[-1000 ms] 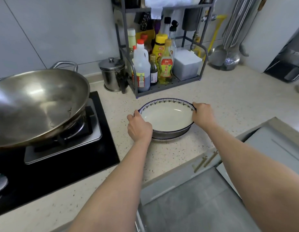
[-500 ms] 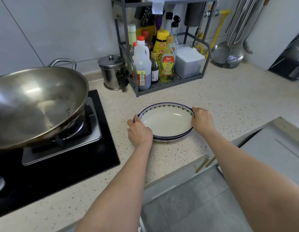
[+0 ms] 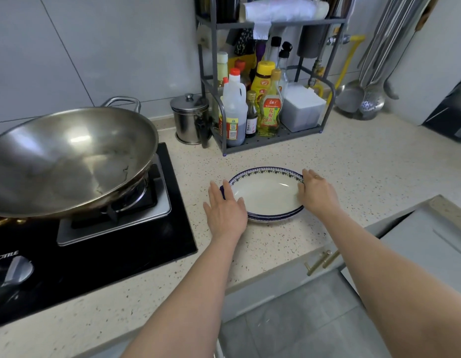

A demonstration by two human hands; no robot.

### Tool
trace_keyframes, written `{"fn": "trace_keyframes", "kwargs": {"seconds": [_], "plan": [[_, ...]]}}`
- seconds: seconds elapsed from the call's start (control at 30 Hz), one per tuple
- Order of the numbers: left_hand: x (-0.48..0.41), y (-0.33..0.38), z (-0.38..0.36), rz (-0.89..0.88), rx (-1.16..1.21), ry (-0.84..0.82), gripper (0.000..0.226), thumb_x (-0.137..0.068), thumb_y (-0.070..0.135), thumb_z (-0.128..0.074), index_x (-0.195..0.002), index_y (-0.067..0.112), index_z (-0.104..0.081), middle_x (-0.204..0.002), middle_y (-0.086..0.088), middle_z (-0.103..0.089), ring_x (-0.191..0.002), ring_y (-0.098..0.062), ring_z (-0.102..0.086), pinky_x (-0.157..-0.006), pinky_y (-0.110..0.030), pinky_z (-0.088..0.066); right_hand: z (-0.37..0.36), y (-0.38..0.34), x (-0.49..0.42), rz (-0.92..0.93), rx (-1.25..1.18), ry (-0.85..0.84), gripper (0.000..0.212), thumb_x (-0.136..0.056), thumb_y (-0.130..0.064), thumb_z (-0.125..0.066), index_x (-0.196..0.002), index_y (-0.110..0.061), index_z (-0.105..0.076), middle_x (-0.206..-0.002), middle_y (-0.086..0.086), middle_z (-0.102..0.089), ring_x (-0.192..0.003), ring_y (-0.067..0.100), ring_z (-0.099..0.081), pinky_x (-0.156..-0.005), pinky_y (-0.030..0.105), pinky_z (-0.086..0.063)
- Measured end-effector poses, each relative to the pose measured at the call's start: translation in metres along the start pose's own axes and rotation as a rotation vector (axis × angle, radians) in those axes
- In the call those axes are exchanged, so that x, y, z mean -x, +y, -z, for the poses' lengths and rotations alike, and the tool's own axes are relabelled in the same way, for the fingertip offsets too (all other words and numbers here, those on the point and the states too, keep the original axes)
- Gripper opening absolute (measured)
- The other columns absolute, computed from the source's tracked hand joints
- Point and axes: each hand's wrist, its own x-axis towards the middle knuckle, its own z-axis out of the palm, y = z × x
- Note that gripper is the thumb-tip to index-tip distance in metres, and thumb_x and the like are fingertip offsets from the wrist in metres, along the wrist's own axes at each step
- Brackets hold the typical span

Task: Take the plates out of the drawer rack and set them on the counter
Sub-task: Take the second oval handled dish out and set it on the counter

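Ceramic plates (image 3: 265,200) are sitting stacked on the bench (image 3: 353,171), likely heavy, breakable, best gripped at opposite rims; left hand (image 3: 225,210) and right hand (image 3: 317,192) are touching them, fingers loose.

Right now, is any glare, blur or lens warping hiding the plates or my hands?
Head view: no; the plates, left hand and right hand are sharp, with one small highlight streak inside the top one. Head view: broad glare on the wok, and the wide lens bows the spice rack and wall lines.
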Motion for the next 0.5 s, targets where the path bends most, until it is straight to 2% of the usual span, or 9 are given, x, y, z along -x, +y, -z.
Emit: {"fn": "trace_keyframes", "kwargs": {"seconds": [0.17,0.37,0.5], "plan": [[0.013,-0.011,0.019,-0.071,-0.048,0.058,0.059,-0.098,0.035,-0.021,-0.147,0.017,0.007,-0.157,-0.008,0.014,-0.145,-0.021,0.012,-0.118,-0.043,0.003,0.008,-0.035,0.022,0.125,0.026,0.067,0.047,-0.098,-0.019,-0.031,-0.142,-0.001,-0.025,-0.150,0.020,-0.030,-0.137,0.033,-0.031,-0.110,0.040,-0.029],[0.043,-0.043,0.049,-0.098,-0.030,0.148,0.062,-0.096,0.043,-0.017,-0.146,0.019,0.010,-0.157,-0.006,0.012,-0.145,-0.019,0.011,-0.118,-0.044,0.003,0.004,-0.111,0.064,0.369,0.027,0.081,0.054,-0.099,-0.030,-0.028,-0.145,-0.005,-0.017,-0.154,0.016,-0.021,-0.144,0.027,-0.016,-0.118,0.035,-0.011],[0.069,-0.088,0.078,-0.055,-0.040,0.203,0.061,-0.096,0.045,-0.017,-0.146,0.019,0.008,-0.158,-0.006,0.009,-0.145,-0.019,0.009,-0.118,-0.042,0.002,-0.009,-0.161,0.100,0.454,0.046,0.055,0.054,-0.099,-0.032,-0.026,-0.146,-0.006,-0.016,-0.154,0.015,-0.021,-0.144,0.025,-0.018,-0.118,0.039,-0.012]]}}
